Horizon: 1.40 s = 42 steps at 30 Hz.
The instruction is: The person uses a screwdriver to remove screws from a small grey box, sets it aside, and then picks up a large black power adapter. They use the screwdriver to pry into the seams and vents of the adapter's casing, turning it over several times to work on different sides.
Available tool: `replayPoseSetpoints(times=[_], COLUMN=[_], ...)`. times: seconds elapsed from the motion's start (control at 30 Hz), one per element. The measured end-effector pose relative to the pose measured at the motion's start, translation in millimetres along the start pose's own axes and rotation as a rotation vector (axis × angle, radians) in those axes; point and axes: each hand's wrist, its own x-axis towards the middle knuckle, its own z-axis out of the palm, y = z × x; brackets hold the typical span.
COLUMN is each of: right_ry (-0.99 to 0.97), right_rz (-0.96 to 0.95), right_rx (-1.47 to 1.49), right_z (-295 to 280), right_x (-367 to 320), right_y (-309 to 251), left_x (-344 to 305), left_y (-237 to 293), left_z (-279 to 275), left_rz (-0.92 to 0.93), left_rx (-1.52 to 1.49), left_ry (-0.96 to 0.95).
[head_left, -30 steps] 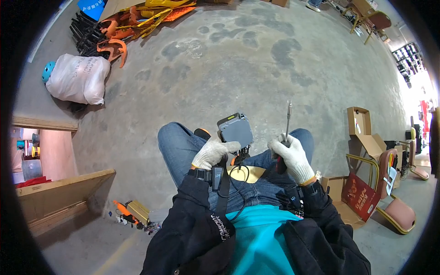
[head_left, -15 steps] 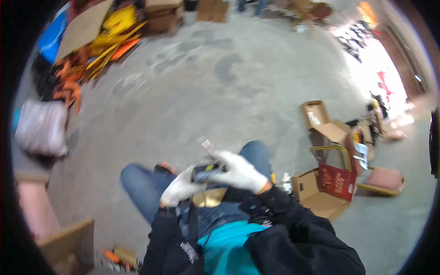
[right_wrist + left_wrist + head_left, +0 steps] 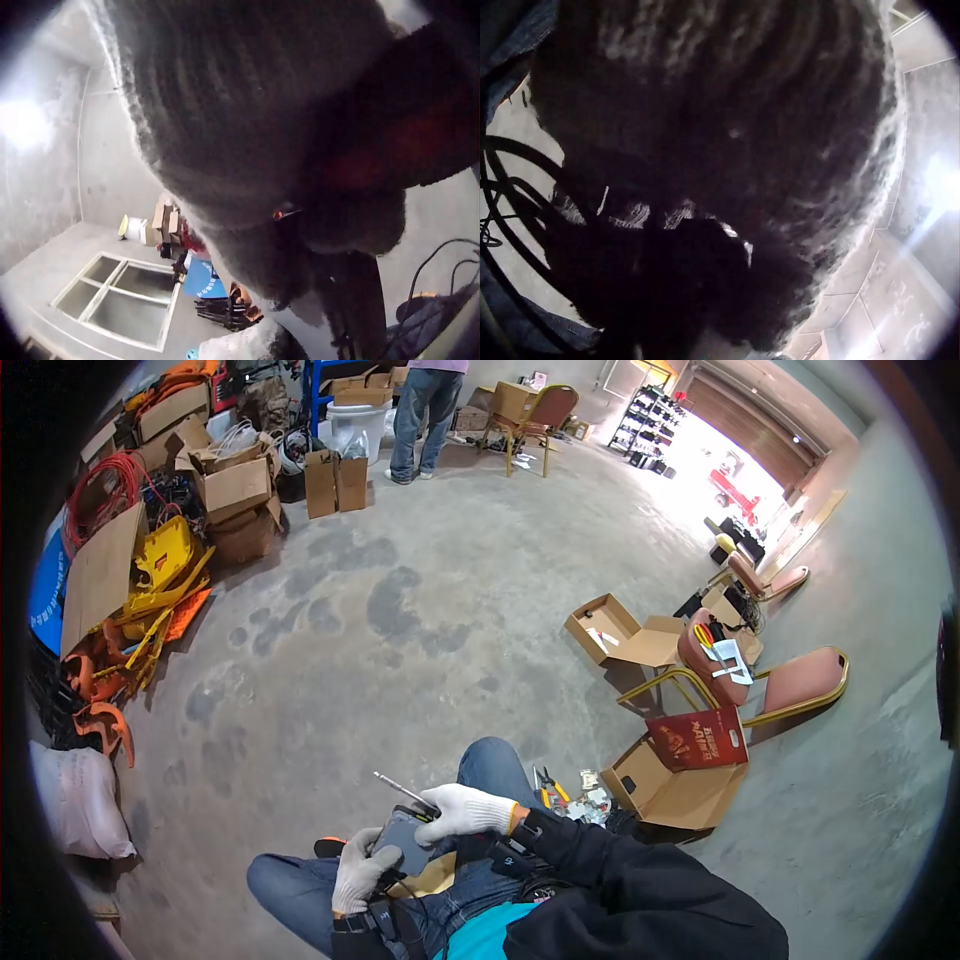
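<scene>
My gloved left hand (image 3: pixel 358 875) grips a grey box-shaped device (image 3: pixel 405 838) over my lap, its thumb lying across the flat face. In my gloved right hand (image 3: pixel 466 810) is a screwdriver (image 3: pixel 398 790), its metal shaft pointing away to the upper left. The fingers of that hand are right at the device's far edge. The right wrist view shows the dark red handle (image 3: pixel 390 142) under the glove, in shadow. Dark glove knit fills most of the left wrist view, with black cables (image 3: pixel 525 169) looping beside it; the device's underside is hidden there.
Pliers (image 3: pixel 552 785) and small parts lie on the floor by my right knee. Beyond are an open carton (image 3: pixel 670 800) with a red panel, another open box (image 3: pixel 625 632) and pink chairs (image 3: pixel 800 685). Boxes and yellow plastic pieces (image 3: pixel 165 555) line the left; a person (image 3: pixel 422 420) stands far back.
My head has turned right and up, showing more of the room. The right hand has come from apart over to the device, still holding the screwdriver. The left hand keeps hold of the device.
</scene>
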Motion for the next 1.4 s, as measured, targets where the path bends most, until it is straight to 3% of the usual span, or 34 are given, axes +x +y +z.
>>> replayPoseSetpoints(times=[0.07,0.17,0.27,0.37,0.4,0.43,0.47,0.5,0.53,0.57,0.6,0.63,0.67,0.73,0.93,1.4], right_ry=[-0.073,-0.13,-0.062,-0.073,-0.091,0.007,0.031,0.07,0.043,0.07,0.084,0.121,0.074,0.091,0.111,0.059], right_rz=[0.086,0.199,0.051,0.106,0.176,0.129,0.095,0.03,0.119,0.125,0.226,0.269,0.276,0.321,0.36,0.298], right_rx=[0.326,0.456,0.384,0.431,0.446,0.383,0.378,0.518,0.367,0.526,0.636,0.718,0.794,0.855,1.001,1.096], right_z=[5.2,2.7,22.9,14.9,10.8,9.6,11.2,9.8,2.2,3.8,-2.1,-0.9,1.3,8.5,18.7,22.9], right_x=[2.5,-5.1,0.9,-4.8,-6.8,-6.9,-1.4,-4.5,1.4,3.0,-2.7,-3.7,2.2,6.1,11.2,14.2], right_y=[11.9,4.5,22.5,10.9,6.7,9.1,25.2,21.9,29.4,34.6,20.2,21.9,38.7,56.4,65.4,69.3], left_x=[-0.9,1.0,7.2,3.0,8.6,17.8,32.2,26.4,24.8,20.2,30.5,34.5,22.6,10.6,12.5,14.2], left_y=[3.8,-3.9,-11.2,1.0,-7.6,-27.9,-52.4,-36.3,-34.0,-30.6,-47.5,-62.4,-35.6,-5.3,-4.0,-11.7], left_z=[-1.0,-2.5,-6.2,-1.5,-4.6,-9.8,-16.4,-6.9,-8.4,-9.0,-13.3,-13.2,-21.0,-4.1,-7.8,-6.5], left_rz=[-0.029,0.017,0.01,-0.008,0.063,0.121,0.317,0.047,-0.005,-0.191,-0.149,0.17,0.478,-0.05,-0.069,-0.097], left_rx=[0.024,0.06,0.02,0.021,0.004,-0.02,0.059,-0.29,-0.173,-0.425,-0.43,-0.029,0.604,-0.169,0.004,0.04], left_ry=[0.073,0.068,0.063,0.075,0.043,0.032,0.001,-0.056,0.091,-0.014,-0.089,-0.013,-0.094,-0.159,-0.139,-0.004])
